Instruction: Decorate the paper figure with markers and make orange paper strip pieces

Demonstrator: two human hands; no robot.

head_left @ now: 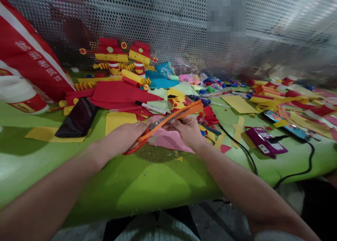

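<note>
Over the pink paper (170, 138), the left hand (130, 133) is wrapped around scissors (156, 123). Above the paper's right side, the right hand (188, 129) pinches an orange strip (190, 108)

1 phone (77, 118) left of scissors (156, 124)

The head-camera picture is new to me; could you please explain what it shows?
There is no machine: one camera, worn on a person's head, looks forward and down at their two bare hands. The left hand holds metal scissors with a red handle; the right hand holds a long orange paper strip. On the green table lie red paper sheets, a pink paper sheet, a black rectangular phone, a black-and-white marker pen and a purple plastic socket box with a black cable.
</note>
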